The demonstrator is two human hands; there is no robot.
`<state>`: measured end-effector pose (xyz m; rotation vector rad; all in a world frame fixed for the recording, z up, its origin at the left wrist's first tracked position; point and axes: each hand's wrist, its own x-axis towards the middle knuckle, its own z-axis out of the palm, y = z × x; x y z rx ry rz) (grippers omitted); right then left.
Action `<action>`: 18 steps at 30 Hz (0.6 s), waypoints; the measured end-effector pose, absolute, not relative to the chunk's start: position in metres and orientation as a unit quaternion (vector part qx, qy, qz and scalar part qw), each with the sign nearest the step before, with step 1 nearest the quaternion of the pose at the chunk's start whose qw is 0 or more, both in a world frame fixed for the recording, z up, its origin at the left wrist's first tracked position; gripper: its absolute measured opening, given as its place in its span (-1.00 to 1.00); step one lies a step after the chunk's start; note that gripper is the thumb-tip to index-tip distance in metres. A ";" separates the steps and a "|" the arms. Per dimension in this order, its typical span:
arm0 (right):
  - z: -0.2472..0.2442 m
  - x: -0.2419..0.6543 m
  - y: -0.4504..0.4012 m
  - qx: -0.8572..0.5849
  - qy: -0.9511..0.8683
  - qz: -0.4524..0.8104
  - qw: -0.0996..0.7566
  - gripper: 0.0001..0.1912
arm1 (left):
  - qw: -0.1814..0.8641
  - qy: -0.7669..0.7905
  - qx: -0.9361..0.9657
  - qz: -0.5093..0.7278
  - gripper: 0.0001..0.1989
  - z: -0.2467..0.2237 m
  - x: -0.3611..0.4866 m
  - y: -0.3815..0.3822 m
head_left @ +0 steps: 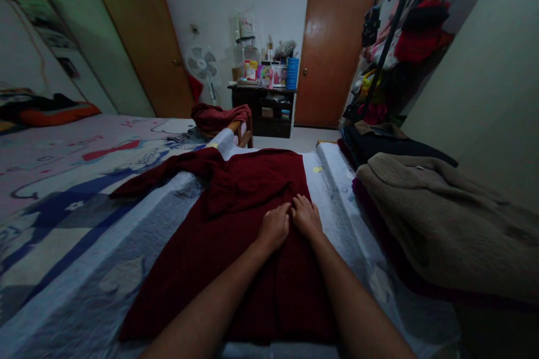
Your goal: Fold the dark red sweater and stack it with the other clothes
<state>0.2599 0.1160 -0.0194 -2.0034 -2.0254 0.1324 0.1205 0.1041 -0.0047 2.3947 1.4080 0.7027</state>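
- The left hand (pixel 274 227) rests on the dark red garment (pixel 252 224), its fingers bent down onto the cloth near the right edge of the body; whether the grip is apart or pinched on the fabric cannot be told
- The right hand (pixel 306 216) lies just beside it, nearer that same edge, fingers also bent onto the cloth; its grip cannot be told either
- The garment is spread over the pale sheet (pixel 337 193) of a bed, its wide lower part towards the person, under both forearms
- One sleeve (pixel 168 171) reaches out to the left, with its end over the blue and white patterned blanket (pixel 84 202)
- To the right, a grey-brown coat (pixel 446 219) lies in a heap on purple cloth (pixel 379 224), and dark folded clothing (pixel 396 146) sits just beyond it
- At the far end of the bed, a reddish cloth bundle (pixel 219 116) lies by a wooden frame (pixel 248 132)
- An orange and black cloth (pixel 59 114) is at the far left
- Against the back wall, a white fan (pixel 202 61) stands left of a dark cabinet (pixel 269 115) that carries a blue container (pixel 292 73) and small items, with a brown door (pixel 332 50) to its right
- Bags and clothes (pixel 421 33) hang at the upper right
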 end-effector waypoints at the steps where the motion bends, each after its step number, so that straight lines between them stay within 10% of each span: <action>1: -0.019 0.260 0.116 -0.695 -0.703 0.045 0.143 -0.51 | 0.128 0.490 0.825 0.249 -0.60 0.001 0.124 0.114; 18: 0.001 0.293 0.191 -0.716 -0.664 0.073 0.204 -0.59 | 0.075 0.525 0.818 0.222 -0.66 -0.018 0.151 0.207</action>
